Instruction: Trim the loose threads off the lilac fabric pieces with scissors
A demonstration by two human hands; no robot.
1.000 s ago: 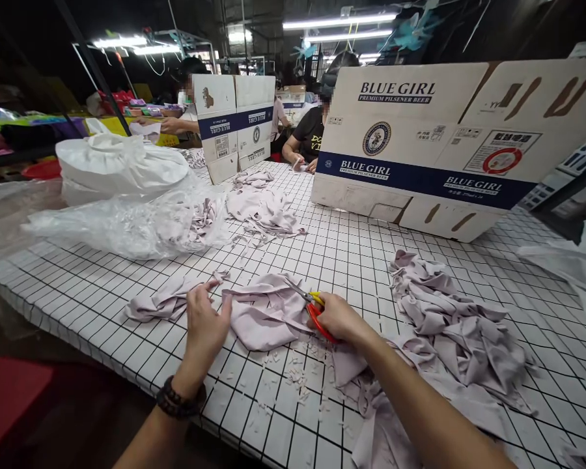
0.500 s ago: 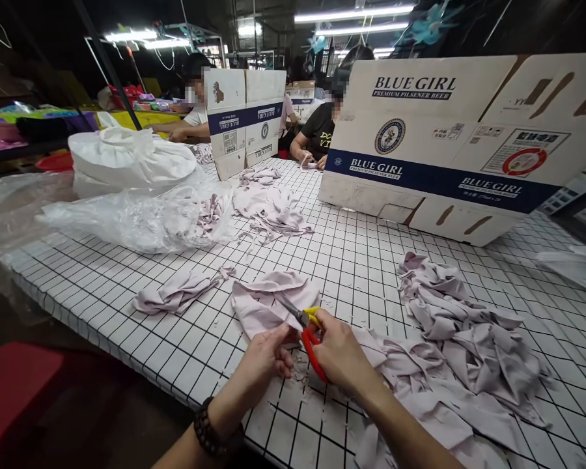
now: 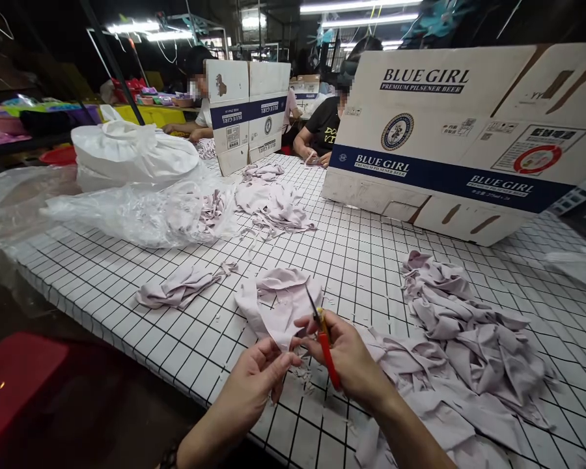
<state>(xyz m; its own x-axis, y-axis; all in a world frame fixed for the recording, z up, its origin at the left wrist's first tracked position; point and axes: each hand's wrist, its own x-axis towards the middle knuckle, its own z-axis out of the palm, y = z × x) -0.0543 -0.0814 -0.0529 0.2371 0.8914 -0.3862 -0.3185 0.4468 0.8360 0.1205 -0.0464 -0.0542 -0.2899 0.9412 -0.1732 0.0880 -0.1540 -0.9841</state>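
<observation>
My left hand [image 3: 264, 374] pinches the near edge of a pale lilac fabric piece [image 3: 286, 306], which lies in a loop on the table. In my right hand [image 3: 346, 355] is a pair of scissors [image 3: 326, 348] with red and yellow handles, blades pointing up and away over the cloth. The fingertips of my right hand also reach the fabric edge beside my left fingers; whether they grip it I cannot tell. Small fabric scraps [image 3: 305, 378] lie below my hands. To the right spreads a heap of similar lilac pieces [image 3: 478, 332].
A single bunched piece [image 3: 180, 286] lies left on the grid-patterned table [image 3: 361, 260]. Farther back are another fabric pile [image 3: 273, 202], a clear plastic bag [image 3: 146, 218], a white sack [image 3: 134, 153] and upright cardboard sheets [image 3: 444, 143]. Co-workers sit beyond. A red stool [image 3: 19, 384] stands lower left.
My left hand has taken hold of the fabric's near edge and raised it to a point. The scissors have turned more upright and moved slightly right, off the cloth's middle.
</observation>
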